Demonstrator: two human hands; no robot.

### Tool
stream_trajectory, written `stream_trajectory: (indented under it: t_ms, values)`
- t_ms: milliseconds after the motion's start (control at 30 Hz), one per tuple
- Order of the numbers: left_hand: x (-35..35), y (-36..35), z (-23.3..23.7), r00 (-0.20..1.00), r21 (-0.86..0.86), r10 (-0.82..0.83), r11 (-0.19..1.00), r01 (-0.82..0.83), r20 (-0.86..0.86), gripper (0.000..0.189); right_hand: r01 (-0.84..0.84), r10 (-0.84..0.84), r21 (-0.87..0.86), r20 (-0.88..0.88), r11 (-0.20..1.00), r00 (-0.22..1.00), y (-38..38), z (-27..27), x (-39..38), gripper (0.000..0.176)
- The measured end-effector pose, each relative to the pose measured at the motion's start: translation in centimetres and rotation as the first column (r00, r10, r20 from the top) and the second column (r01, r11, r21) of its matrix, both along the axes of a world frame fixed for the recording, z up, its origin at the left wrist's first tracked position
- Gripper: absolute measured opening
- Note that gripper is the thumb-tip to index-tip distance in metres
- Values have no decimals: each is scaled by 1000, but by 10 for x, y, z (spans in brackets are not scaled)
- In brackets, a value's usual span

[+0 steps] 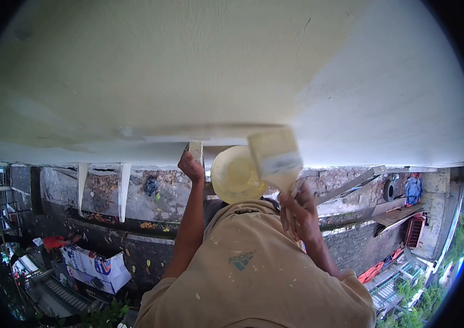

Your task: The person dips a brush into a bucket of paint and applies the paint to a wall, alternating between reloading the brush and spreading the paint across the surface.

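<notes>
A wide, flat paint brush (278, 153) with pale paint on it is held by its handle in my right hand (299, 210), its bristles close to the wall. Just left of the brush is a round yellowish paint container (232, 177) with pale paint inside. My left hand (191, 167) grips the top end of a light wooden post (196, 150) near the wall. The wall (188, 65) is yellowish over its left and middle part and bluish white at the right.
Far below lies a stone-edged ground strip. Two white brackets (124, 191) stick out at the left. A beam (352, 185) slants at the right, near a tire (389, 190). At the lower left are a large white box (92, 265) and a person in red (54, 242).
</notes>
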State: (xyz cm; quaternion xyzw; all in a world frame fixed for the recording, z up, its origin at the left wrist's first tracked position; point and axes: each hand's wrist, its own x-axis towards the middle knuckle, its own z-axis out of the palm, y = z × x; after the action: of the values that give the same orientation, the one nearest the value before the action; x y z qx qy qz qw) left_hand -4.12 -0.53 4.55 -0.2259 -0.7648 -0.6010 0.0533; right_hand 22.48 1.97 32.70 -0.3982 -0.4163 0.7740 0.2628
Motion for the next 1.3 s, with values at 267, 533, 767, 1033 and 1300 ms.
stream_trajectory:
  t_ms: [267,533,767,1033,1300]
  values:
    - [0,4,10,998,46,-6,999,9,-63,51,-33,36,-34,80,999,996,31,-53,-42,24]
    - [3,-1,10,999,15,-18,1000,17,28,48,6,31,254,-141,967,990,9,49,-16,10]
    - [1,1,8,998,55,-52,997,50,43,47,-2,14,-109,112,994,994,-9,-35,-20,23]
    - [1,2,14,997,100,-67,993,62,44,46,-30,21,148,68,989,997,12,5,-52,28]
    - [2,4,11,999,98,-36,995,32,35,47,-187,163,160,147,969,976,3,-9,-10,31]
